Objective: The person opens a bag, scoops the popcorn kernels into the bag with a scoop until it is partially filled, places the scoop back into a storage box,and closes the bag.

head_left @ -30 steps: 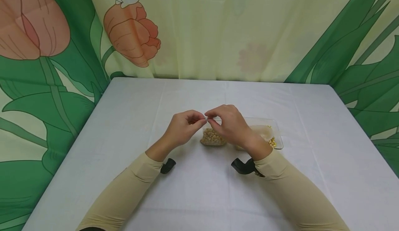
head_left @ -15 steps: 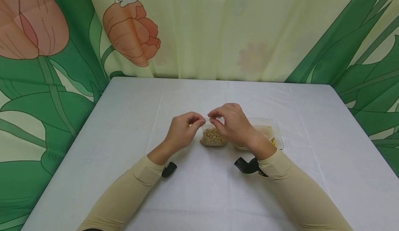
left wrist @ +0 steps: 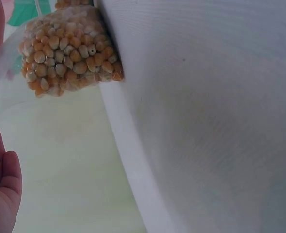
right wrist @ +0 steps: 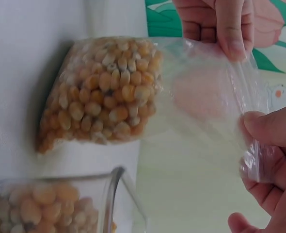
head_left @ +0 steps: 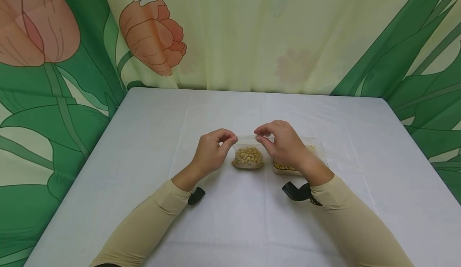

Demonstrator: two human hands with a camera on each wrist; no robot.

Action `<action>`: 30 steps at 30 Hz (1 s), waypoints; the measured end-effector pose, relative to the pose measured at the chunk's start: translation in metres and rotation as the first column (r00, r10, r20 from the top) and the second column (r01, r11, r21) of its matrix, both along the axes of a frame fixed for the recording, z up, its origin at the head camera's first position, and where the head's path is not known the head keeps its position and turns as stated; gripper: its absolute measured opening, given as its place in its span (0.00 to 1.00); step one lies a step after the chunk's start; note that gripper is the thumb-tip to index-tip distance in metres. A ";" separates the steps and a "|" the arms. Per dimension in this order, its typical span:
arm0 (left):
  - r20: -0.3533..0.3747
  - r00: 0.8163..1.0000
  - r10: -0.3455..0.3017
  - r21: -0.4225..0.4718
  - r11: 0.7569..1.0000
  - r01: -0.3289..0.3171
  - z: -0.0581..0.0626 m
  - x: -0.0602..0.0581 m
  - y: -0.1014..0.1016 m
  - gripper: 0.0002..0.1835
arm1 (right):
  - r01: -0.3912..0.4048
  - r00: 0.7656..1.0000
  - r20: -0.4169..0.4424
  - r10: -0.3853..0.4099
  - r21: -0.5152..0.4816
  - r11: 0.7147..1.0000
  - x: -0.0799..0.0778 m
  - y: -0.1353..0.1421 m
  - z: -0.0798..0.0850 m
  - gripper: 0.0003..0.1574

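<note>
A clear zip bag (head_left: 248, 157) part full of corn kernels stands upright on the table, its top stretched between both hands. My left hand (head_left: 211, 151) pinches the left end of the bag's top edge between thumb and fingers. Farther right, my right hand (head_left: 284, 145) pinches the zip strip near the other end; the right wrist view shows the thumb (right wrist: 269, 127) pressing on it. In the left wrist view the kernels (left wrist: 68, 53) fill the bag's lower part, while the left hand's grip is mostly cut off by the frame edge.
Just right of the bag stands a clear rectangular container (head_left: 288, 170) holding corn kernels, partly hidden behind the right hand and wrist. A white cloth (head_left: 223, 227) covers the table. Behind it hangs a curtain (head_left: 245, 39) printed with flowers.
My right hand has slid to the right along the bag's top edge, away from the left hand, and more of the bag shows. The left hand has stayed nearly still.
</note>
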State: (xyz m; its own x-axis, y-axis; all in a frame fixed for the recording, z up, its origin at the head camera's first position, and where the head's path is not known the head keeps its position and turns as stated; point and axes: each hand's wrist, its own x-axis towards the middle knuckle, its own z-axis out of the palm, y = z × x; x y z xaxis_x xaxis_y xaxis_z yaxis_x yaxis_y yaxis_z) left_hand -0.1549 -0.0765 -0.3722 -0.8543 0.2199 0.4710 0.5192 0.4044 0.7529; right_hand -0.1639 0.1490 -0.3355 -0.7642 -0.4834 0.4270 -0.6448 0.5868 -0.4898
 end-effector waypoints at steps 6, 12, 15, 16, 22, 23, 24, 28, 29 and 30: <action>-0.011 1.000 0.007 -0.005 1.000 -0.007 -0.001 0.001 0.001 0.03 | 0.067 0.997 0.034 -0.067 0.011 0.998 0.004 0.012 0.000 0.08; -0.024 1.000 0.019 0.004 1.000 -0.019 -0.003 0.000 0.002 0.03 | 0.115 0.991 0.073 -0.116 0.020 0.993 0.007 0.022 0.000 0.08; -0.014 1.000 0.014 -0.001 1.000 -0.014 -0.003 0.000 0.001 0.03 | 0.128 0.988 0.081 -0.130 0.028 0.991 0.009 0.028 0.000 0.08; -0.001 1.000 0.017 -0.004 1.000 -0.017 -0.003 0.000 -0.001 0.04 | 0.139 0.987 0.078 -0.141 0.033 0.990 0.009 0.030 0.000 0.08; 0.120 0.988 0.099 -0.003 0.995 -0.099 -0.004 -0.004 -0.014 0.03 | 0.241 0.968 0.059 -0.244 0.047 0.969 0.013 0.050 0.003 0.09; 0.130 0.986 0.101 -0.003 0.995 -0.102 -0.004 -0.004 -0.016 0.03 | 0.251 0.966 0.062 -0.253 0.043 0.967 0.014 0.053 0.003 0.09; 0.135 0.986 0.096 -0.006 0.995 -0.096 -0.004 -0.005 -0.017 0.04 | 0.254 0.965 0.061 -0.256 0.040 0.966 0.014 0.055 0.003 0.09; 0.122 0.991 0.055 -0.009 0.998 -0.054 0.000 -0.005 -0.016 0.05 | 0.234 0.970 0.061 -0.234 0.017 0.972 0.014 0.056 -0.001 0.10; 0.116 0.992 0.051 -0.010 0.999 -0.050 0.000 -0.005 -0.015 0.05 | 0.229 0.972 0.058 -0.229 0.012 0.973 0.014 0.056 -0.002 0.10; 0.110 0.993 0.048 -0.010 0.999 -0.047 0.001 -0.004 -0.015 0.05 | 0.226 0.973 0.052 -0.226 0.009 0.974 0.014 0.055 -0.002 0.10</action>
